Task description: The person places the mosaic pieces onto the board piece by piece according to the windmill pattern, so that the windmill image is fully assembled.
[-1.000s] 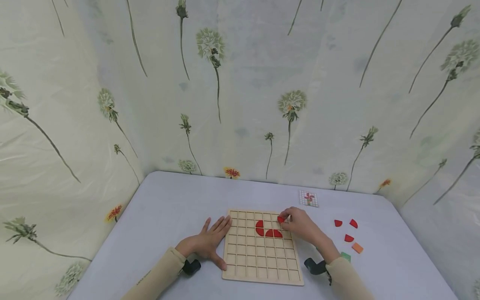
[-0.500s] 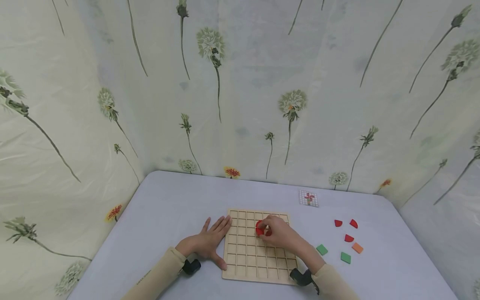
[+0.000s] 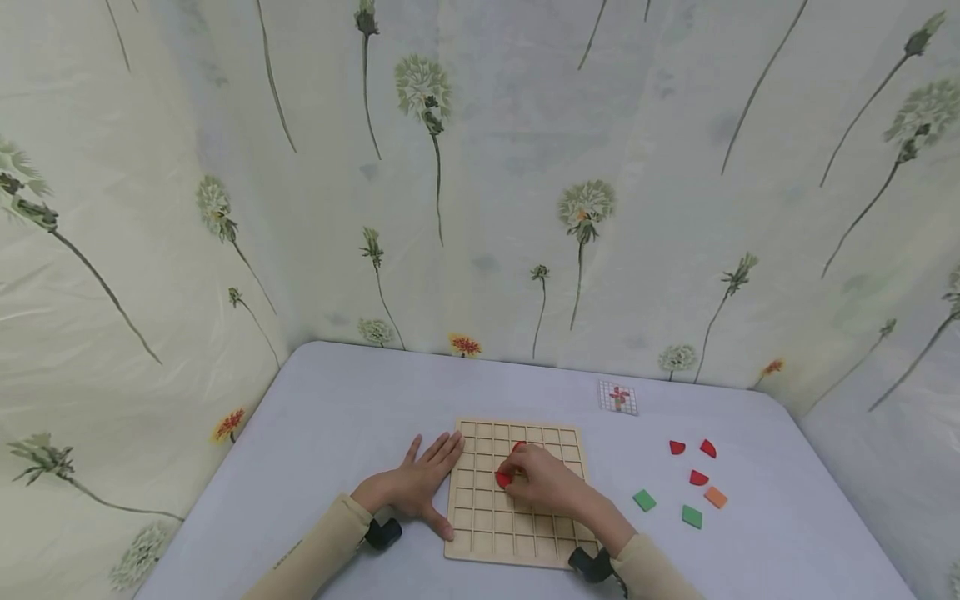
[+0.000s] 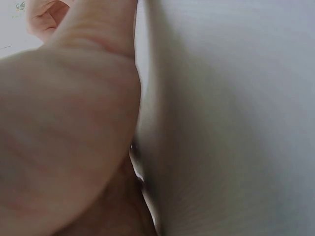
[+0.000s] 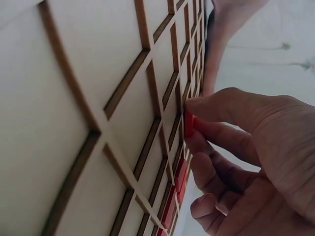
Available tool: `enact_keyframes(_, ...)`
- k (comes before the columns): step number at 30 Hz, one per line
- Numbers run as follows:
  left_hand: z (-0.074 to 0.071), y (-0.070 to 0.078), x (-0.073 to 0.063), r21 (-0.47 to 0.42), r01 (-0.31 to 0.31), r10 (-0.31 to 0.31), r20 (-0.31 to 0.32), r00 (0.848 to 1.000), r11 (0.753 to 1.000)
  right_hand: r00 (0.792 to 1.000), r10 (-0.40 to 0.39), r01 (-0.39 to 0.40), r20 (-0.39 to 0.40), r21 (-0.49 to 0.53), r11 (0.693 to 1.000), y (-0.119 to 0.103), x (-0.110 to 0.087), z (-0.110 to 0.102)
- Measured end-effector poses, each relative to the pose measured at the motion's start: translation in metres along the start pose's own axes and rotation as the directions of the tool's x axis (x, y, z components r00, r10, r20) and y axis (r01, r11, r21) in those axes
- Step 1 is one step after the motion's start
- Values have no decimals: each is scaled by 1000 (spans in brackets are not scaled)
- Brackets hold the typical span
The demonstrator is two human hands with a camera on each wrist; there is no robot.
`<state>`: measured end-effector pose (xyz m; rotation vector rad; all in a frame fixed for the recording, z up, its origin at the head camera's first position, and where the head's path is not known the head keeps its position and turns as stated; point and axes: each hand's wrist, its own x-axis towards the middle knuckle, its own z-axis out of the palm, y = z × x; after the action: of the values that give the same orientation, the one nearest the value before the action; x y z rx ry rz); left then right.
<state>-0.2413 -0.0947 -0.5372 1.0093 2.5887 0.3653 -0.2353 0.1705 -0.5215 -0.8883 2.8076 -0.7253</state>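
A light wooden grid board (image 3: pixel 483 533) lies on the table in the head view. Its left edge is touched by my left hand (image 3: pixel 411 487), fingers spread and straight, thumb near the lower left corner. Over the board's middle, my right hand (image 3: pixel 549 481) pinches a red quarter-circle tile (image 3: pixel 502 481) between thumb and fingers. The right wrist view shows that tile (image 5: pixel 189 122) upright at a grid cell; whether it is seated I cannot tell. Other red tiles (image 5: pixel 169 209) sit in cells beyond it, mostly hidden by the hand in the head view. The left wrist view shows mainly palm.
Right of the board lie loose red quarter-circle tiles (image 3: pixel 699 477), an orange tile (image 3: pixel 716 497) and two green tiles (image 3: pixel 692 517). A small pattern card (image 3: pixel 618 397) lies behind the board. Flowered cloth (image 3: pixel 487 208) hangs around the table's far side.
My right hand has carried the red tile from the board's upper right to the left and nearer, to about its middle. The left hand stays put.
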Motion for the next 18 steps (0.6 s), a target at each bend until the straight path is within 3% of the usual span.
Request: enact_keyframes(18, 0, 0, 1, 1, 6, -6, 9, 1000, 1000, 1000, 18, -18, -7, -46, 999, -4, 2, 0)
